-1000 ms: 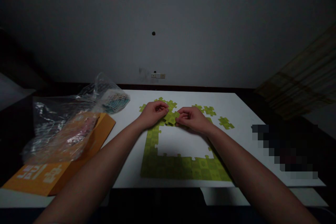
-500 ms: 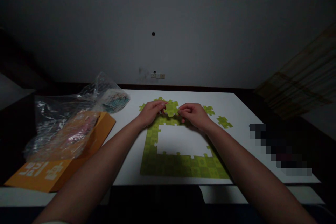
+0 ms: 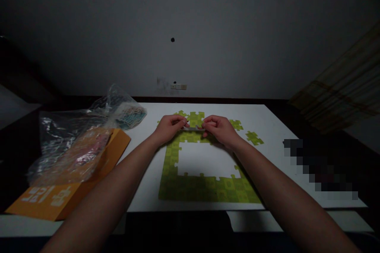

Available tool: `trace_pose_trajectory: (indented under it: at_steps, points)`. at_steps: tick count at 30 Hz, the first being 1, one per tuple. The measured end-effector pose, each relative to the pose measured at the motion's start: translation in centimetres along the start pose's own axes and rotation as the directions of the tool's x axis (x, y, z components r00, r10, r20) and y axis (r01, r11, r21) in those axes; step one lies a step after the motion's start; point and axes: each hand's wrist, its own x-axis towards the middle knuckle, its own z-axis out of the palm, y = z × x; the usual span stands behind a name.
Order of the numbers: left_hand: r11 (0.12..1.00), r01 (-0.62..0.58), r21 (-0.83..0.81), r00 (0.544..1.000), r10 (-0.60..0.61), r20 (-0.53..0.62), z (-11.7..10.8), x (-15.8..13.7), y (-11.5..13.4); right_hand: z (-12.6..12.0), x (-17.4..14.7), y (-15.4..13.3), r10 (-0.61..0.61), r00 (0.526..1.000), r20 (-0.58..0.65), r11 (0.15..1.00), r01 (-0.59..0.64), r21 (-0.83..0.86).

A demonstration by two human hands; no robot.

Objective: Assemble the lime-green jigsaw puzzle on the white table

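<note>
A green jigsaw puzzle piece (image 3: pixel 196 119) with knobbed edges is between my hands, above the far side of a green puzzle frame (image 3: pixel 190 187). My left hand (image 3: pixel 170 127) pinches its left edge, fingers closed. On the opposite edge, the thumb and forefinger of my right hand (image 3: pixel 219 128) grip the same piece. The joined frame surrounds a white gap with a knobbed outline. My right forearm covers part of its right side. Behind my left hand lies another loose piece (image 3: pixel 180 113), partly hidden.
More loose pieces lie right of my right hand, one close by (image 3: pixel 236 124) and one farther out (image 3: pixel 254 138). At left, a clear plastic bag (image 3: pixel 68 154) rests on an orange box (image 3: pixel 44 201). The white table (image 3: pixel 276 158) has a pixelated dark patch at right.
The puzzle piece has turned from tilted to nearly square with the frame and shifted slightly away from me. Both hands keep almost the same place. The other pieces have not moved.
</note>
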Motion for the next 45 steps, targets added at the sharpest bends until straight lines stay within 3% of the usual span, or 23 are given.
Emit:
trace_pose_trajectory:
  at_steps: [10, 14, 18, 21, 24, 27, 33, 45]
  points:
    - [1.000, -0.010, 0.008, 1.000, 0.010, 0.004, 0.2, 0.1, -0.4, 0.1, 0.0, 0.1, 0.013, 1.000, -0.002, 1.000, -0.013, -0.023]
    - [0.999, -0.002, 0.037, 1.000, 0.001, 0.014, 0.2, 0.3, -1.2, -0.9, 0.7, 1.0, -0.089, 0.990, -0.106, 0.990, 0.077, -0.115]
    - [0.965, 0.004, 0.262, 0.996, 0.019, -0.083, -1.2, 0.8, -1.8, -3.5, 2.1, 2.5, -0.237, 0.906, -0.350, 0.915, 0.088, -0.394]
    - [0.837, 0.059, 0.544, 0.983, 0.045, -0.176, -2.8, 1.0, -1.9, -5.7, 2.9, 3.5, -0.275, 0.852, -0.446, 0.838, -0.016, -0.546]
    - [0.655, 0.107, 0.748, 0.982, 0.050, -0.184, -4.0, 0.9, -1.8, -6.8, 3.3, 4.4, -0.254, 0.866, -0.431, 0.794, -0.068, -0.605]
    - [0.559, 0.104, 0.823, 0.988, 0.038, -0.151, -4.4, 0.8, -1.9, -6.6, 3.4, 5.0, -0.238, 0.902, -0.360, 0.751, -0.064, -0.657]
    - [0.522, 0.085, 0.848, 0.996, -0.011, -0.093, -4.4, 0.9, -2.7, -5.9, 3.1, 5.1, -0.245, 0.935, -0.257, 0.714, -0.005, -0.700]
    - [0.464, 0.070, 0.883, 0.996, -0.081, -0.036, -4.5, 0.7, -2.6, -5.4, 2.9, 4.3, -0.259, 0.910, -0.323, 0.829, 0.039, -0.557]
